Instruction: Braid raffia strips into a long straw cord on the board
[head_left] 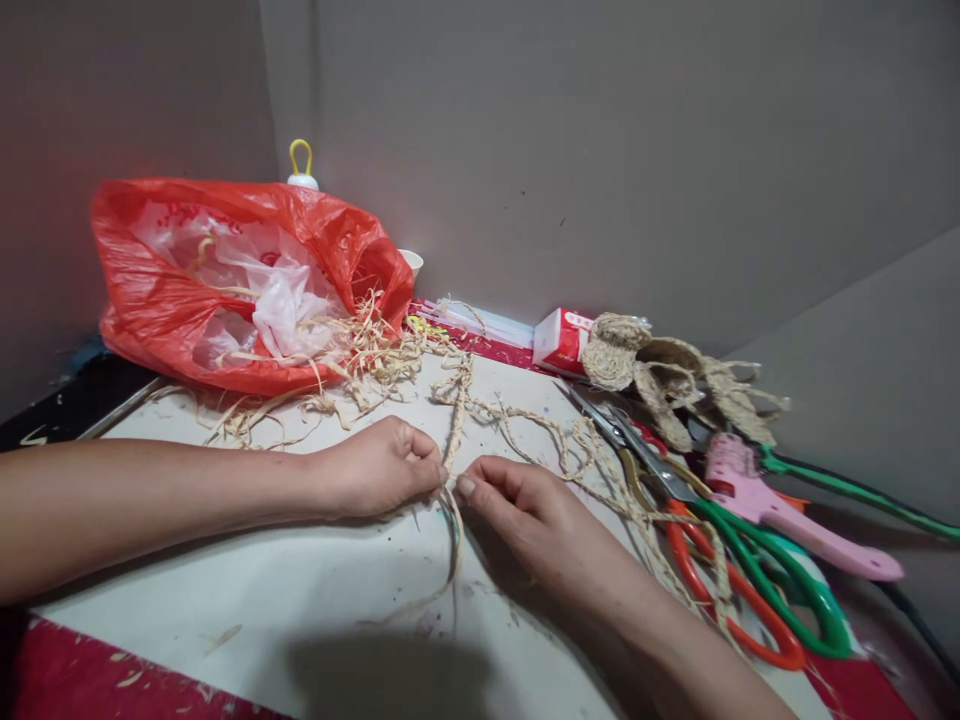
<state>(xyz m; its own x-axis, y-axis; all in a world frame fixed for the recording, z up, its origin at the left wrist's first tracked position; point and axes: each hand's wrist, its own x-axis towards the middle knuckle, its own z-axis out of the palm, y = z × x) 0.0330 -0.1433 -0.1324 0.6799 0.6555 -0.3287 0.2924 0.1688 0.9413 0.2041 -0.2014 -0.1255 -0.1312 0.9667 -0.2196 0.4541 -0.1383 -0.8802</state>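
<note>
A pale straw braid [456,425] runs away from me up the middle of the white board [315,600]. At its near end, my left hand [394,462] is closed in a pinch on the strands. My right hand [517,500] pinches at the same spot from the other side, thumb against forefinger. Loose strands [456,550] hang from between the fingertips towards me and curl over the board. To the right of the braid, a longer thin braided cord [551,425] winds across the board and passes beyond my right forearm.
A red plastic bag [172,340] spilling raffia scraps [375,355] stands at the back left. On the right lie scissors with green handles [817,610], another pair with orange handles [776,640], and a pink glue gun [810,520]. Woven straw pieces [611,360] sit beside a red-and-white packet [559,340].
</note>
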